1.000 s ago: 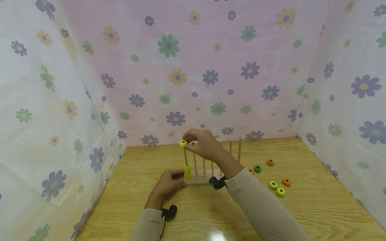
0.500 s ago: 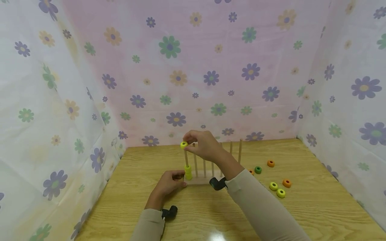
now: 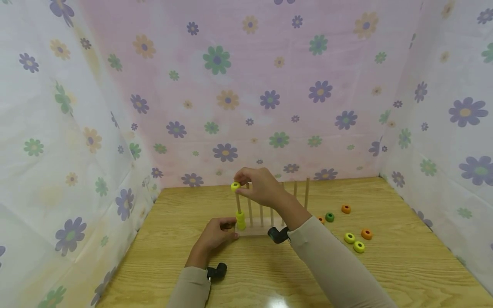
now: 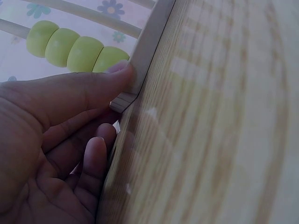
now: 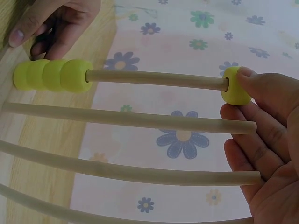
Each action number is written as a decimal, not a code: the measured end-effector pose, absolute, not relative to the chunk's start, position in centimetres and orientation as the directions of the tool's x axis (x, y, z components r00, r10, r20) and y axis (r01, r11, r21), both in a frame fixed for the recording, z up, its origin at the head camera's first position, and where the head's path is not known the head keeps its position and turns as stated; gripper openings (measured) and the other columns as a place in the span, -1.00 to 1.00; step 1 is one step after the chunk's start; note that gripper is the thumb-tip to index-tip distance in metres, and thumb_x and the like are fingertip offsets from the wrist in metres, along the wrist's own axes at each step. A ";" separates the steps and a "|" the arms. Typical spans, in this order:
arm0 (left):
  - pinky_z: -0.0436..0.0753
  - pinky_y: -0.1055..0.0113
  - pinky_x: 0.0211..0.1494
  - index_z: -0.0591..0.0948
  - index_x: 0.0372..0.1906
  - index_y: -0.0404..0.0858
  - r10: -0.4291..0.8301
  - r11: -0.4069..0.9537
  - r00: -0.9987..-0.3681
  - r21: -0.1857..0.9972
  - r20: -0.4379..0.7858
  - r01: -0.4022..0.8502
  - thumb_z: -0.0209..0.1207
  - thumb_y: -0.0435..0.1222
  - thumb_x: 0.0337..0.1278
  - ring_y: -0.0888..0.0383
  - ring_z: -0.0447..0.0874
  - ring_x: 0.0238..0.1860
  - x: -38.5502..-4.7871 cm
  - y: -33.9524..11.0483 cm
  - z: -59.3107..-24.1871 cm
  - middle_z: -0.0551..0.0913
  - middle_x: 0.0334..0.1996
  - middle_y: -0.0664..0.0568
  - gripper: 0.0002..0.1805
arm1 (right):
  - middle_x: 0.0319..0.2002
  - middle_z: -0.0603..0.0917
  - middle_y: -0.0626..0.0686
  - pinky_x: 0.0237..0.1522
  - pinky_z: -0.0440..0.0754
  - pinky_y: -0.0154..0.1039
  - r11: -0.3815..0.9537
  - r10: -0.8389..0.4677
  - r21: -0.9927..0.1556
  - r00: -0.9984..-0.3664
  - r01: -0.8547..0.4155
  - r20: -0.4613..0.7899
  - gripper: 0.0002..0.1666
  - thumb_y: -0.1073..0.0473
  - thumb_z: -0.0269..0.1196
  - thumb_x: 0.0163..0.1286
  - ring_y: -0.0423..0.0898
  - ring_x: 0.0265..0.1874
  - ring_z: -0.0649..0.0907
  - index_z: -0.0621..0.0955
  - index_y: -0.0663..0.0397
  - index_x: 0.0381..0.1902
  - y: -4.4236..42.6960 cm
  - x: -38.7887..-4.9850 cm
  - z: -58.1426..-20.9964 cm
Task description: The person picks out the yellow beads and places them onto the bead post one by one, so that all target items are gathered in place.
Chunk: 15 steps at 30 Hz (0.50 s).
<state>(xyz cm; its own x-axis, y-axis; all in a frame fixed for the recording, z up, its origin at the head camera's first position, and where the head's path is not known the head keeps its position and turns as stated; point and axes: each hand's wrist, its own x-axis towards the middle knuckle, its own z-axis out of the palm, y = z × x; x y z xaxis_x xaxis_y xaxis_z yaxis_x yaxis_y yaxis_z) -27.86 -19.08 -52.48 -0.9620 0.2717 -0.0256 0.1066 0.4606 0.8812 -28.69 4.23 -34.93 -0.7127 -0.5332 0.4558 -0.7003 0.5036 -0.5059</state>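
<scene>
My right hand (image 3: 259,186) pinches a yellow bead (image 5: 236,86) between thumb and fingers at the top of the leftmost peg (image 5: 156,79). The peg's tip is inside the bead's hole. Lower on that peg, several yellow beads (image 3: 240,220) are stacked against the wooden base (image 3: 254,231). My left hand (image 3: 213,233) grips the left end of the base, with the thumb (image 4: 107,84) on its near side and some fingers partly hidden behind. Bare pegs (image 5: 140,119) stand in a row to the right, partly covered by the right hand and forearm.
To the right of the rack, loose beads lie on the wood-grain table (image 3: 161,256): yellow beads (image 3: 359,247), orange beads (image 3: 366,234) and a green bead (image 3: 329,217). One orange bead is partly behind the right sleeve. Flowered cloth (image 3: 246,85) surrounds the table's back and sides.
The pinched yellow bead has tilted slightly and sits a touch lower at the peg's tip. My left hand stays on the base, and the loose beads have not moved.
</scene>
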 end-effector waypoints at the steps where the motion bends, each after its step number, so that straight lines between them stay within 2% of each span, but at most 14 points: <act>1: 0.64 0.07 0.19 0.68 0.26 -0.18 0.266 0.461 -0.963 0.882 -0.030 0.100 0.52 -0.22 0.11 0.05 0.64 0.10 -27.9 -19.1 -52.4 0.72 0.13 -0.01 -0.43 | -0.08 0.79 -0.03 0.10 0.72 0.03 0.503 -0.534 -0.504 -0.711 -0.702 0.457 -0.65 0.15 0.49 0.34 -0.11 -0.08 0.77 0.69 0.06 0.04 4.2 -28.7 -34.9; 10: 0.64 0.06 0.18 0.70 0.24 -0.18 0.262 0.465 -0.965 0.879 -0.023 0.106 0.53 -0.21 0.09 0.05 0.64 0.09 -28.0 -19.1 -52.4 0.73 0.12 -0.01 -0.43 | -0.08 0.80 -0.03 0.11 0.72 0.03 0.498 -0.534 -0.507 -0.710 -0.703 0.460 -0.64 0.15 0.49 0.34 -0.12 -0.09 0.77 0.69 0.08 0.05 4.3 -28.9 -34.9; 15: 0.63 0.07 0.19 0.70 0.24 -0.17 0.253 0.457 -0.967 0.886 -0.043 0.080 0.54 -0.20 0.08 0.05 0.64 0.09 -28.0 -19.2 -52.6 0.73 0.12 0.01 -0.43 | -0.07 0.79 -0.04 0.08 0.73 -0.08 0.514 -0.540 -0.499 -0.715 -0.698 0.444 -0.64 0.15 0.48 0.35 -0.14 -0.08 0.77 0.68 0.07 0.06 4.3 -28.7 -35.0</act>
<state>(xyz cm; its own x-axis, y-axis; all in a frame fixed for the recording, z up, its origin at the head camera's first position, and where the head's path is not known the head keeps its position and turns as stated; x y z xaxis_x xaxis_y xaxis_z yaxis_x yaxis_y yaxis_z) -27.97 -19.16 -52.56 -0.9666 0.2526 -0.0431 0.0799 0.4571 0.8858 -28.73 4.26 -34.97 -0.7150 -0.5400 0.4440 -0.6979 0.5136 -0.4992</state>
